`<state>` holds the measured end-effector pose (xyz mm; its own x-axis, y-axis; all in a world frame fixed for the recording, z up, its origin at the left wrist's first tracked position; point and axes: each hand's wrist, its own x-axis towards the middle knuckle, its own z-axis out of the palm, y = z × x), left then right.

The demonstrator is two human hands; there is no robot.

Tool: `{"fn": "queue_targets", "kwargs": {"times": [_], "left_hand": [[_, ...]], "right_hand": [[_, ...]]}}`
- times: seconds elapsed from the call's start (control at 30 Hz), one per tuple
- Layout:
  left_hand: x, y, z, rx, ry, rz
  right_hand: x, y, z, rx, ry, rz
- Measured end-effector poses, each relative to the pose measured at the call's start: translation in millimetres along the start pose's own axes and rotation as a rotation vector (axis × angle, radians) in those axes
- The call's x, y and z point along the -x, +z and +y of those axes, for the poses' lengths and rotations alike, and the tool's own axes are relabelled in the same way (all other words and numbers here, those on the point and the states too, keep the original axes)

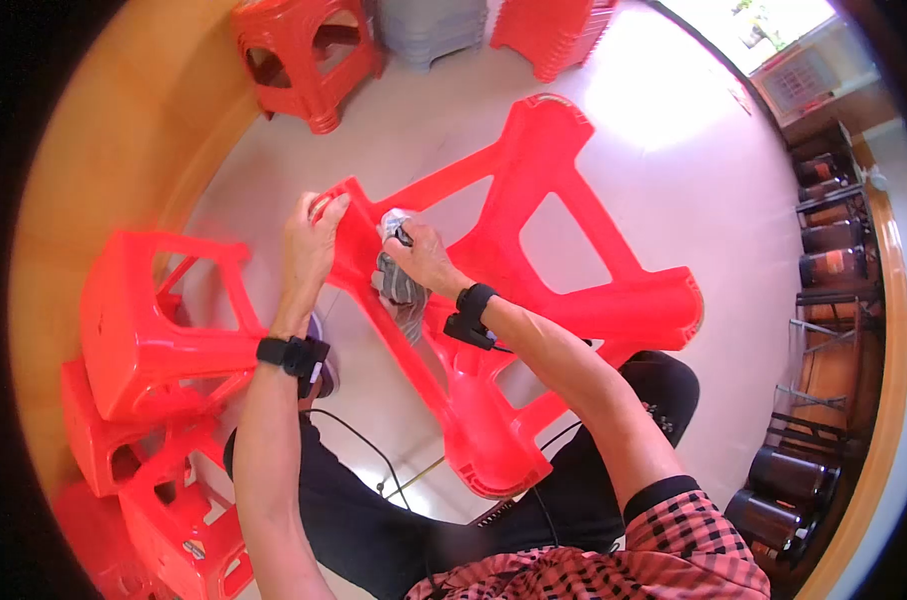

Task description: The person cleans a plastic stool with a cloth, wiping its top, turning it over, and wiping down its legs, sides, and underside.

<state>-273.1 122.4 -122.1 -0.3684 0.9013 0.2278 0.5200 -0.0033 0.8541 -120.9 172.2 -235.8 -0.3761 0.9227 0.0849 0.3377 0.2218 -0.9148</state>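
Note:
A red plastic stool [614, 312] is turned with its underside and legs toward me, above my lap. My left hand [312, 240] grips the end of its upper left leg, thumb over the rim. My right hand [426, 258] is closed on a grey striped cloth [404, 288], which it presses against the inner side of that same leg. Part of the cloth hangs down over the stool's side bar. The fingertips of the right hand are partly hidden by the cloth.
Red stools [164, 330] are piled close on my left. At the back stand another red stool [309, 60], a grey stack [432, 30] and a red stack [554, 35]. Dark bottles [832, 250] line the right wall. A thin cable [369, 440] runs by my legs.

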Motion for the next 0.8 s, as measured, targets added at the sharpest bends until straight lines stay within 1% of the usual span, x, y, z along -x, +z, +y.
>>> {"fn": "queue_targets", "kwargs": {"times": [0.03,0.07,0.1,0.13,0.17,0.23,0.3,0.33,0.4,0.43,0.5,0.57,0.63,0.67,0.73,0.77,0.8], "left_hand": [[1.4,-1.7,4.5,-0.019,-0.042,-0.024],[0.5,-3.4,8.8,-0.043,-0.083,-0.048],[-0.9,-4.1,9.7,-0.04,-0.072,-0.052],[0.1,-4.5,7.6,-0.031,-0.106,-0.07],[2.3,-3.5,4.9,-0.023,-0.145,-0.087],[4.3,-1.0,2.2,0.039,-0.133,-0.088],[4.1,-2.8,3.6,0.097,-0.113,-0.092],[4.5,-4.8,8.4,0.087,-0.132,-0.097],[3.0,-1.3,8.8,0.087,-0.14,-0.108],[1.7,-1.6,3.8,0.084,-0.124,-0.108],[-1.5,-2.7,-1.8,0.083,-0.096,-0.111],[-2.5,-3.7,-3.0,0.103,-0.119,-0.137],[-2.6,-3.1,-0.4,0.074,-0.093,-0.121],[-1.6,-3.5,0.3,0.041,-0.079,-0.109],[-3.0,-1.0,-9.0,0.071,-0.062,-0.108],[-4.4,0.5,-14.7,0.109,-0.057,-0.112],[-4.7,1.1,-14.2,0.116,-0.046,-0.109]], "right_hand": [[-0.5,-9.1,0.6,0.012,-0.005,0.018],[0.0,-15.4,0.2,-0.027,0.052,0.019],[0.1,-20.2,-4.6,-0.072,0.11,0.016],[0.8,-25.5,-6.8,-0.007,0.116,0.107],[-1.6,-33.9,-7.2,-0.005,0.117,0.108],[-18.1,-54.4,-0.4,-0.189,0.25,0.403],[-40.7,-74.9,14.4,-0.527,0.34,0.583],[-51.4,-79.2,25.8,-0.522,0.342,0.588],[-66.2,-90.8,46.6,-0.367,0.359,0.624],[-64.0,-87.7,48.4,-0.364,0.357,0.635],[-50.5,-60.0,47.4,0.424,0.184,0.672],[-28.4,-34.8,44.2,0.426,0.046,0.528],[-13.1,-21.9,28.6,0.014,0.128,0.264],[-13.6,-24.7,23.3,0.009,0.119,0.269],[-16.5,-32.8,17.2,-0.041,0.163,0.074],[-19.2,-39.7,13.9,-0.039,0.154,0.082],[-22.4,-49.3,9.6,-0.073,0.187,0.202]]}}
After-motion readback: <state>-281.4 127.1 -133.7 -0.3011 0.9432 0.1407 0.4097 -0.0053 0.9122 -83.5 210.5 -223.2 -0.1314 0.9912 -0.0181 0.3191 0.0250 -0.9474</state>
